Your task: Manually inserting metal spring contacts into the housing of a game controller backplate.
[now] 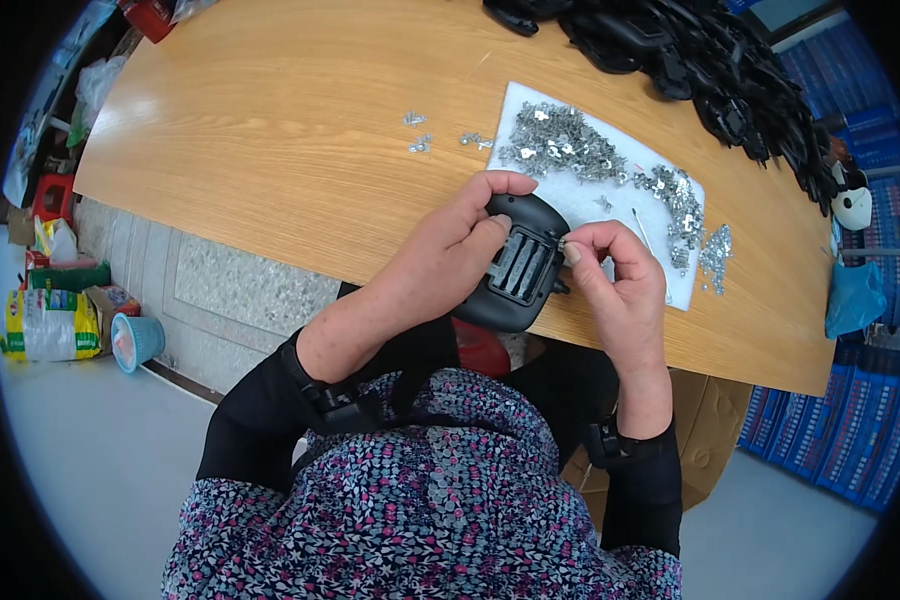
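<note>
My left hand (450, 245) is closed round the far left side of a black plastic housing (502, 313), thumb on top. The housing is tilted at the table's near edge. Its open battery compartment (522, 264), with long parallel slots, faces up. My right hand (620, 280) pinches a small metal piece (562, 243) between thumb and forefinger, at the compartment's right edge. The fingertips hide most of that piece. Just beyond lies a white foam sheet (570, 196) bearing a heap of small silvery metal clips (560, 140) and a thin rod (642, 229).
A pile of black plastic parts (710, 90) covers the table's far right. Loose clips (716, 255) lie right of the sheet, and a few more (419, 143) to its left. A blue bag (856, 300) hangs beyond the right edge. Below stands an open cardboard box (715, 430).
</note>
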Tool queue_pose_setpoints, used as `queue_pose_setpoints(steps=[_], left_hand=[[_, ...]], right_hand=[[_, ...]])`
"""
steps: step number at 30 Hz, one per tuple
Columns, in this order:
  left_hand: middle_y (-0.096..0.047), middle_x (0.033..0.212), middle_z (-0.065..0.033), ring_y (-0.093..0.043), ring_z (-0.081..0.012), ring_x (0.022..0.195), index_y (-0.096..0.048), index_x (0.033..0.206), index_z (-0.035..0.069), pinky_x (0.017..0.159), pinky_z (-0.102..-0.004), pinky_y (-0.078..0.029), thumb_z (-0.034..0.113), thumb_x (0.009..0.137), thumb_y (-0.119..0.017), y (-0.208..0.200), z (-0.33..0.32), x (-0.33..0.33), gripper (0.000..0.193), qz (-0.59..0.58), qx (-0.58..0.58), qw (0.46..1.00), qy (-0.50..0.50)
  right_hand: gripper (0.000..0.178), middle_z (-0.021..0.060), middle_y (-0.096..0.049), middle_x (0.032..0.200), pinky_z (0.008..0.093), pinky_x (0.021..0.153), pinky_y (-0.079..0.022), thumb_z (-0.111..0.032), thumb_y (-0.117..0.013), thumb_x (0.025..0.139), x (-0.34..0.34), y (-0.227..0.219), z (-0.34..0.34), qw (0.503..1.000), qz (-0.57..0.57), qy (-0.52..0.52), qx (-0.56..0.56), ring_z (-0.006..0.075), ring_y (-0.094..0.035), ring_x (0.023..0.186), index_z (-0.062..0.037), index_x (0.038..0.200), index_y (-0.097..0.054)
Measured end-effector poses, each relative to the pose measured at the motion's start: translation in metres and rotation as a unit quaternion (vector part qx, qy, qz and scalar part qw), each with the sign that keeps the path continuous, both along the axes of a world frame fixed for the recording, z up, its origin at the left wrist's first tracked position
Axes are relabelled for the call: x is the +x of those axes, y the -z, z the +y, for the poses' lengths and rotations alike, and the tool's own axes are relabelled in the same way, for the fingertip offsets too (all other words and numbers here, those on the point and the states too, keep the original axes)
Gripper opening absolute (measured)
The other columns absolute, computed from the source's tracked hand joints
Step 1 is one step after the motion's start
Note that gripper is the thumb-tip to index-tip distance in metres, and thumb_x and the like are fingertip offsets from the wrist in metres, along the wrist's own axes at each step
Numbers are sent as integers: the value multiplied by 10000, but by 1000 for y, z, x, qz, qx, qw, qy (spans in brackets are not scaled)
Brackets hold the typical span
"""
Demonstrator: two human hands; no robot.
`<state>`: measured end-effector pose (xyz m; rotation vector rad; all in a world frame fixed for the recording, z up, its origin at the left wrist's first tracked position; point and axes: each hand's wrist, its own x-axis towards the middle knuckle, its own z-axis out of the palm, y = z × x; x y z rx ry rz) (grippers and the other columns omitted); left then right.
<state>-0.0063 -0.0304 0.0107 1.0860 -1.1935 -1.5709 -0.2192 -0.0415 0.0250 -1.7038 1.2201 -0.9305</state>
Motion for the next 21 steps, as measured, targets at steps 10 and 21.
queue_pose_setpoints(steps=[10,21], left_hand=[[-506,864,38,-467,-38,789,-488,1410,64,717,-204,-419,90,1020,-481,-2,-1,-1,391,-39,9,999,-1],[-611,827,21,-533,-29,706,-476,1397,47,625,-206,-434,66,1002,-545,6,-4,-5,401,-90,-10,996,-3]], right_hand=[[92,122,-643,846,395,737,-497,-67,-707,818,11,7,-9,984,131,-32,-119,334,-617,807,-36,902,-684],[121,111,-648,849,389,715,-494,-18,-713,798,13,7,-5,951,216,-38,-216,309,-617,774,-33,914,-686]])
